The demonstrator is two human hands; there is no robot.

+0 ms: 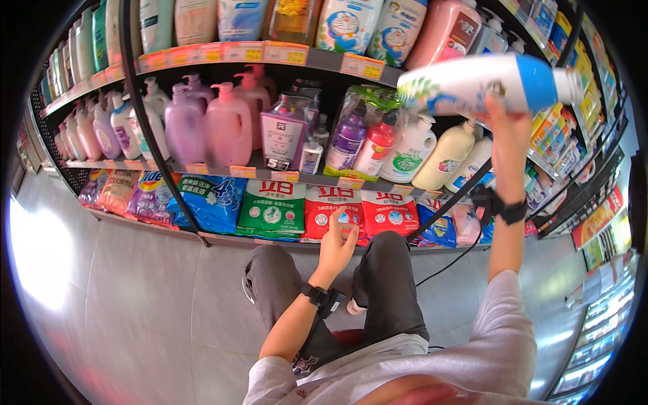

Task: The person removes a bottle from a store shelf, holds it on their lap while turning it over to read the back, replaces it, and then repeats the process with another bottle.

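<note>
Grey floor tiles [148, 283] lie under your knees, and anything dropped lands hard there. Your left hand [335, 244] hovers with its grip spread, fingertips just short of the red detergent bags [358, 212] at the front edge of the bottom shelf [223, 237]; push there and, I judge, a slack bag could slide off that edge. Your right hand [507, 131] is raised high, its grip pinching the white bottle with the blue band [489, 84] from beneath, the bottle lying sideways in front of the middle shelf's [202, 167] right end. Held by so little at arm's reach, it may tip out, or its neck may knock the cream pump bottles [442, 152] standing behind it.
</note>
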